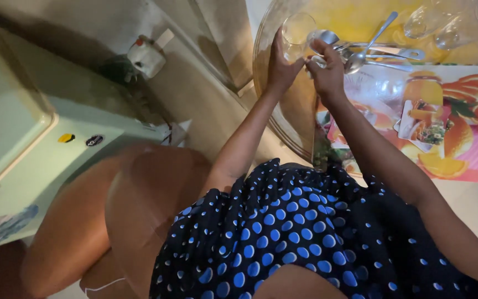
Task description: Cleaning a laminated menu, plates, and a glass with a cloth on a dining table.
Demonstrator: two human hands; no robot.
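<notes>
So the left hand (279, 66) fingers wrap a clear drinking glass (296, 33) at the far table (471, 205) edge; right hand (325, 69) fingers pinch something I can't make out, beside the spoons (360, 55). Glass looks fragile and slippery, so grip its sides.

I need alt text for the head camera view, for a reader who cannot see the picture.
Seen from above, a person's left hand holds a clear drinking glass while the right hand reaches beside it toward metal spoons on a round tray. A mat with orange fruit pictures lies under the tray, and a blue-dotted dress fills the foreground.
</notes>
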